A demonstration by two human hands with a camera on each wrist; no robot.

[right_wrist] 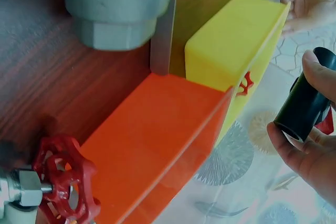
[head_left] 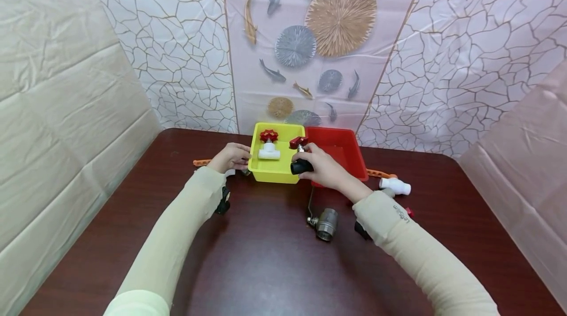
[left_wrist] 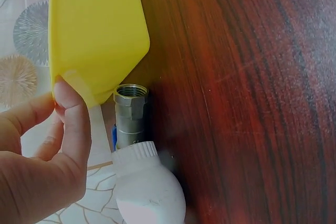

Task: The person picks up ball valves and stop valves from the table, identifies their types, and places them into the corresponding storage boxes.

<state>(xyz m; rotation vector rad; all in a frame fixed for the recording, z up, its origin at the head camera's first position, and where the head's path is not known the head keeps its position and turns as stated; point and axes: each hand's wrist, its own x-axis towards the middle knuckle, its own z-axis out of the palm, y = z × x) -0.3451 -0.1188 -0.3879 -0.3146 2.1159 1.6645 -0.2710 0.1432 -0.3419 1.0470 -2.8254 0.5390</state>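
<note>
My left hand (head_left: pixel 231 156) pinches the left rim of a yellow bin (head_left: pixel 271 177) between thumb and fingers. Inside that bin lies a white tee-shaped valve (head_left: pixel 268 153) with a red handwheel. Over the bin's right side, my right hand (head_left: pixel 322 165) grips a black valve (head_left: pixel 301 166) with a red handle, its body between thumb and fingers. In the right wrist view the black valve's tubular body (right_wrist: pixel 304 106) shows clear of the bin. A red bin (head_left: pixel 360 161) stands against the yellow one's right side.
A metal ball valve (head_left: pixel 327 223) with a long lever lies before the bins. Right of the red bin are a white valve (head_left: pixel 395 186), an orange handle (head_left: pixel 380 173) and a red handwheel (right_wrist: pixel 65 182). Left lie a metal fitting (left_wrist: pixel 130 114) and a white valve (left_wrist: pixel 149 190).
</note>
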